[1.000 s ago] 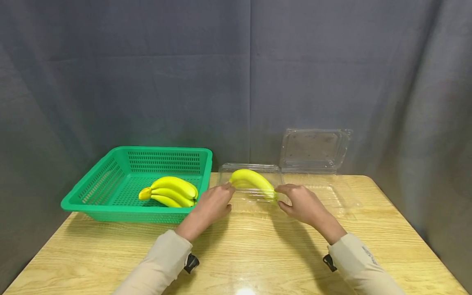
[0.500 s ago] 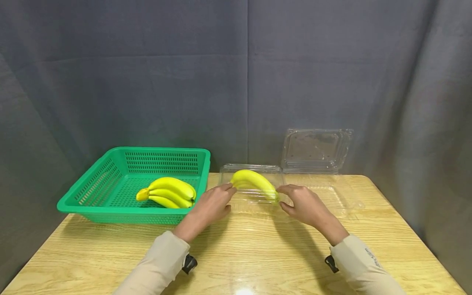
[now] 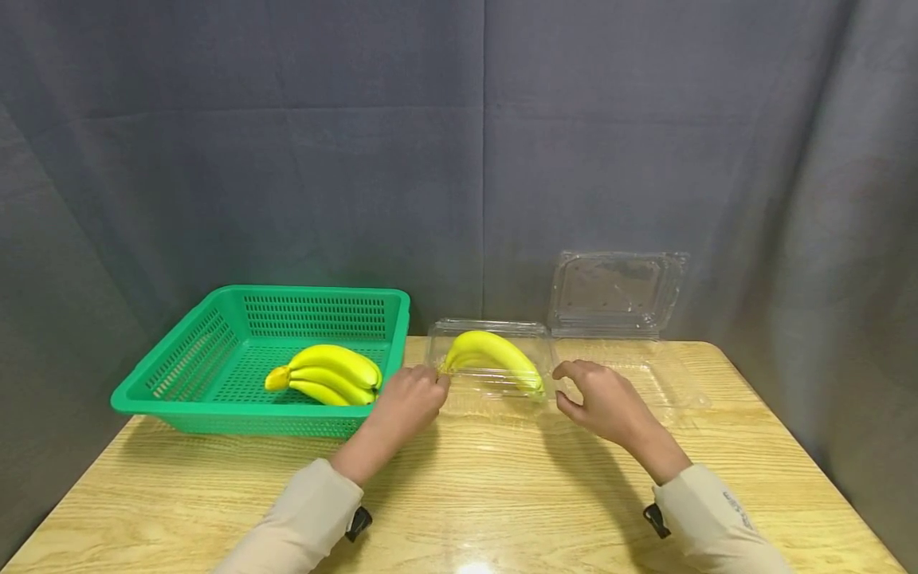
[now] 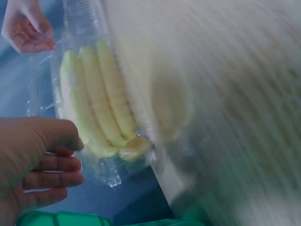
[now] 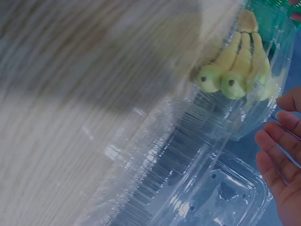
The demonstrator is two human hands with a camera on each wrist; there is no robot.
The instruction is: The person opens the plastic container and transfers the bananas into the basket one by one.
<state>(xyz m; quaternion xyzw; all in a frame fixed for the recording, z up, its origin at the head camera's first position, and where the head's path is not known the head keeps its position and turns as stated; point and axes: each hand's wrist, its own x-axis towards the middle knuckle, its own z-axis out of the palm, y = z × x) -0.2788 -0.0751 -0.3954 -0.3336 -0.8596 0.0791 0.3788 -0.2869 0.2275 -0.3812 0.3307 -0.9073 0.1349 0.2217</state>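
Bananas [image 3: 495, 351] sit in a clear box [image 3: 473, 383], seemingly closed to contain them; left hand [image 3: 409, 396] and right hand [image 3: 602, 400] flank its ends, each grip relaxed, pinching nothing.

toward five o'clock in the head view, a clear box [image 3: 495, 325], lying level, lid down over bananas [image 3: 495, 355]: yellow, three joined, arched toward twelve o'clock, brownish stem toward eight, greenish, dark-tipped ends toward four. latching too small to tell.
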